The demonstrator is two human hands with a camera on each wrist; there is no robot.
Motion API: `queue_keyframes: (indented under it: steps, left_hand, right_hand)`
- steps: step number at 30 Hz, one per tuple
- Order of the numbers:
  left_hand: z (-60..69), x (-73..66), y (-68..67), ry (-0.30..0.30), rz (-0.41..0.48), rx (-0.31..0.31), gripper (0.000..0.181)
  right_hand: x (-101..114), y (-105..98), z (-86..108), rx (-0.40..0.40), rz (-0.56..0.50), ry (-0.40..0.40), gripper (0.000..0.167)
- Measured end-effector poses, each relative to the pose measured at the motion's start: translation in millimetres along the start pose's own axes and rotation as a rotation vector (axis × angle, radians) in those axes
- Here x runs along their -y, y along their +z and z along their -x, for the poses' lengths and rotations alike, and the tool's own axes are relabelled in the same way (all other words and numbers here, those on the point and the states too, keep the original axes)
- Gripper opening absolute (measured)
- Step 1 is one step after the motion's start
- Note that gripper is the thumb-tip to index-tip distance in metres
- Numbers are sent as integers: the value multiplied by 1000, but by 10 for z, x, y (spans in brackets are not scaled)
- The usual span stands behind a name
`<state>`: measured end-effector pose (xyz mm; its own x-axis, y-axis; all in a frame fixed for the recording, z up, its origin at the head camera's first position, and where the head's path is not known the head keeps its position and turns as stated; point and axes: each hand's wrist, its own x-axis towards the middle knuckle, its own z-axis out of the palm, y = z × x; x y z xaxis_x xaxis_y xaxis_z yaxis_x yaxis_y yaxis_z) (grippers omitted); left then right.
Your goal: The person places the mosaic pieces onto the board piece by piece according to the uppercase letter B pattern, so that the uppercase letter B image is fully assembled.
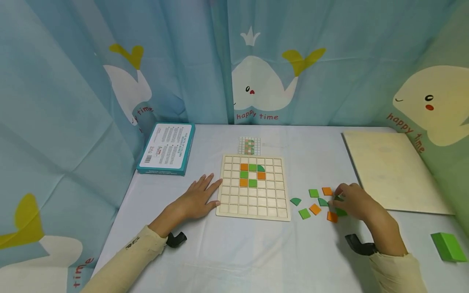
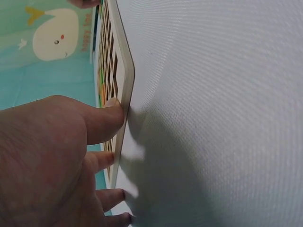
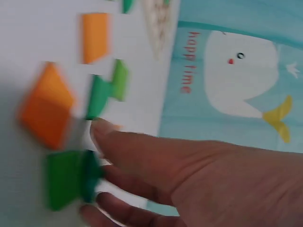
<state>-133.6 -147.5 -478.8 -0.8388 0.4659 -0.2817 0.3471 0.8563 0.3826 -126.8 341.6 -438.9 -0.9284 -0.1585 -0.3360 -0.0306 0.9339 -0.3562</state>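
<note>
**Grid board [image 1: 253, 200] flat on the table [image 1: 234, 256], left hand [image 1: 198, 200] at its edge, right hand [image 1: 353, 201] over the tiles**

Board: looks like thin wood, so likely light, stiff, not fragile; might skid on the smooth cover if bumped. Take it by the rim on opposite sides, keep it level or the seated pieces could spill. Seven pieces sit in its cells; the cell they surround is bare.

Left hand: palm down, fingers spread wide, gripping nothing. Thumb rests on the board's left rim, forearm angled in from lower left.

Right hand: off the board's right side, wrist bent, fingers curved down. Narrow thumb-index gap; dark green piece [image 3: 90, 175] right by the index fingertip. Can't tell if it's held.

Pattern card [image 1: 249, 145]: just past the board's far edge, coloured grid print.

Loose tiles [image 1: 315, 209]: orange and green squares, dark green quarter-rounds, scattered right of the board. Probably light, rigid, slick; pinch by the side edges.
</note>
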Motion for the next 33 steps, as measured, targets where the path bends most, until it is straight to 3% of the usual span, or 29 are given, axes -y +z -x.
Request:
queue_keyframes:
  steps: [6,10,16,25,33]
  left_hand:
    - [-2,-3,-7,14,-6,-8,71]
    - [-1,4,-3,11,-8,-8,71]
    - [2,0,-5,10,-9,-11,71]
    - [11,7,6,4,-4,-8,71]
    - [13,3,0,2,-8,-10,71]
  right_hand:
    - [-107,176,19,-119,-20,-38,28]
    - [-136,230,40,-169,-43,-46,35]
    - [-150,241,74,-189,-64,3,35]
    - [-132,284,70,-226,-52,-5,33]
    - [14,252,-15,-283,-69,-98,33]
